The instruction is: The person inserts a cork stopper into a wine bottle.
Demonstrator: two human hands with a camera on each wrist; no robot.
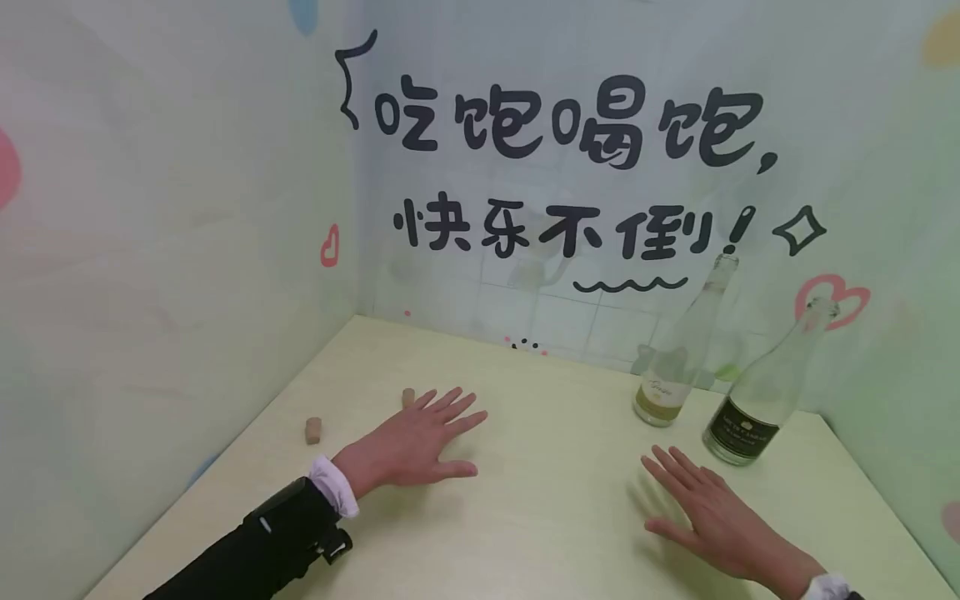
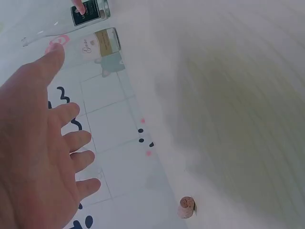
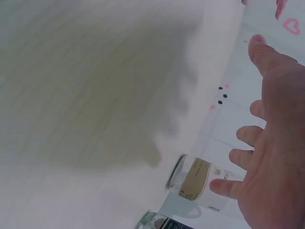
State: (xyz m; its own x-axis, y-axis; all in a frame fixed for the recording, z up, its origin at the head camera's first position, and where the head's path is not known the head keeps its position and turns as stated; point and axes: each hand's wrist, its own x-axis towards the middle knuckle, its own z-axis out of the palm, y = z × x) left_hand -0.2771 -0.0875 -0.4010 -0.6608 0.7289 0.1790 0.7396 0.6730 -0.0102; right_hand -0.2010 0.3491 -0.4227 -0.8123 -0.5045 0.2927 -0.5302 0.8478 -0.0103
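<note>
A pale desk (image 1: 540, 533) is filling my head view below black Chinese lettering (image 1: 573, 209). Fingers spread and empty, my left hand (image 1: 412, 450) is hovering near one cork (image 1: 408, 396), another cork (image 1: 313, 431) standing closer to the left edge. My right hand (image 1: 705, 517), likewise spread and empty, is hovering near a gold-labelled bottle (image 1: 663, 396) and a black-labelled bottle (image 1: 744, 427) towards the far-right corner.

Left hand (image 1: 411, 448) near apparent corks (image 1: 313, 431), right hand (image 1: 718, 521) near bottles (image 1: 742, 429)
</note>
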